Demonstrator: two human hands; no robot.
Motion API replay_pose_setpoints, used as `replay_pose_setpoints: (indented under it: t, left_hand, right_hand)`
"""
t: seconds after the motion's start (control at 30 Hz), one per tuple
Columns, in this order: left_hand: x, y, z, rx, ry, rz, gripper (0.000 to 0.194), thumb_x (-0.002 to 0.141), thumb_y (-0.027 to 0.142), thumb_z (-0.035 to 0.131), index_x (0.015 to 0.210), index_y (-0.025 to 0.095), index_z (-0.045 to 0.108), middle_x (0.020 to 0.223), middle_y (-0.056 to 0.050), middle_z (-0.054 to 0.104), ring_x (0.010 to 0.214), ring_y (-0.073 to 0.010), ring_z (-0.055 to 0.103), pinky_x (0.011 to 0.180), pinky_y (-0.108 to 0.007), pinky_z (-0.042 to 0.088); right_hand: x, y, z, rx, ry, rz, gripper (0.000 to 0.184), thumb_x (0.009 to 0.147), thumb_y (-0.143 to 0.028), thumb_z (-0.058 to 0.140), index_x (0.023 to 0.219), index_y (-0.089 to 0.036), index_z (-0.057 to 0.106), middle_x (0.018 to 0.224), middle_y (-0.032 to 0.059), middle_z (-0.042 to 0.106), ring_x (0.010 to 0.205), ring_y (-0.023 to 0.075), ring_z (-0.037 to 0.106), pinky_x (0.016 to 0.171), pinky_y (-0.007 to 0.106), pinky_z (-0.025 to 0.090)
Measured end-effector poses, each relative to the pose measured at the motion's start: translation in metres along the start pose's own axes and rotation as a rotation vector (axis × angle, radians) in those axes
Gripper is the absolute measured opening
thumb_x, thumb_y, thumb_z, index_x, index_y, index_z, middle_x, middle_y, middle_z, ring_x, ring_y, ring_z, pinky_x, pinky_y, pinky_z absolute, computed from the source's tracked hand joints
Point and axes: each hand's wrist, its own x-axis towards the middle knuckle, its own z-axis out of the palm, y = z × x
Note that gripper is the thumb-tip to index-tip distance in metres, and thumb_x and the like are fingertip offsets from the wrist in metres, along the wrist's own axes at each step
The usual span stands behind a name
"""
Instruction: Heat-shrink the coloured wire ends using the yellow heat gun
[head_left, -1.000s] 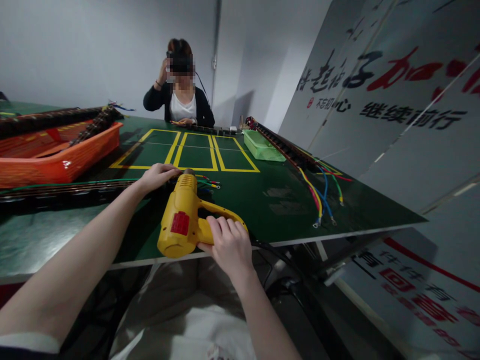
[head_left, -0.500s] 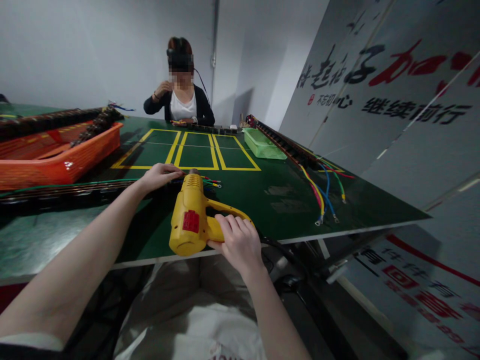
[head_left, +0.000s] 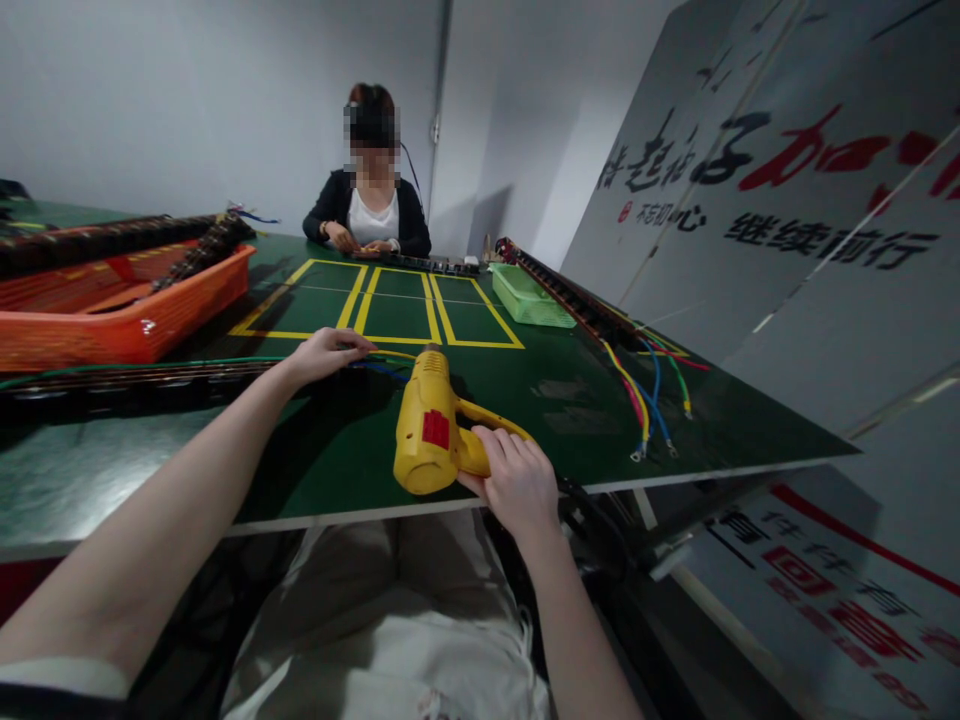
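Note:
My right hand (head_left: 519,477) is wrapped round the handle of a yellow heat gun (head_left: 420,440), whose nozzle points away from me over the table. My left hand (head_left: 328,357) is closed on the end of a long dark wire harness (head_left: 172,385) lying along the table to the left. Thin coloured wires (head_left: 390,368), yellow and blue among them, run out past my left fingertips toward the nozzle. Their ends are hidden behind the gun.
An orange basket (head_left: 202,300) with dark harnesses stands at the left. A green basket (head_left: 525,300) is at the far right beside another harness (head_left: 570,295) with lugged wires (head_left: 637,400). Across the green table (head_left: 570,390) sits a person (head_left: 371,210) working with their hands.
The heat gun in my right hand has shifted right and slightly away from me. My left hand has stayed nearly in place. The person opposite has lowered one hand to the table.

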Motion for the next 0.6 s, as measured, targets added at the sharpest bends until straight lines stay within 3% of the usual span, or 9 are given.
replay_pose_setpoints:
  t: [0.23,0.43,0.6]
  left_hand:
    - [0.003,-0.011,0.001,0.001,-0.013,0.043,0.044,0.066,0.056,0.062,0.09,0.021,0.074,0.098,-0.005,0.071,0.096,-0.0252,0.063,0.088,-0.033,0.048]
    - [0.003,-0.009,0.002,0.045,-0.017,0.031,0.045,0.065,0.059,0.06,0.087,0.022,0.074,0.097,-0.005,0.072,0.097,-0.0259,0.063,0.092,-0.034,0.046]
    - [0.003,-0.009,0.001,0.065,-0.024,0.025,0.042,0.065,0.056,0.06,0.088,0.024,0.074,0.098,-0.003,0.072,0.098,-0.0256,0.063,0.091,-0.031,0.047]
  right_hand:
    - [0.002,-0.006,0.0,-0.014,-0.002,0.006,0.036,0.089,-0.041,0.051,0.112,-0.014,0.055,0.085,0.0049,0.06,0.077,0.0192,0.053,0.07,0.033,0.033]
    - [0.009,-0.027,0.0,0.0,-0.002,0.0,0.042,0.086,-0.049,0.054,0.111,-0.015,0.055,0.085,0.0039,0.06,0.077,0.0193,0.052,0.07,0.033,0.034]
    - [0.012,-0.041,-0.001,0.023,-0.012,-0.014,0.038,0.088,-0.046,0.052,0.111,-0.016,0.055,0.082,0.0029,0.058,0.076,0.0185,0.052,0.068,0.033,0.034]
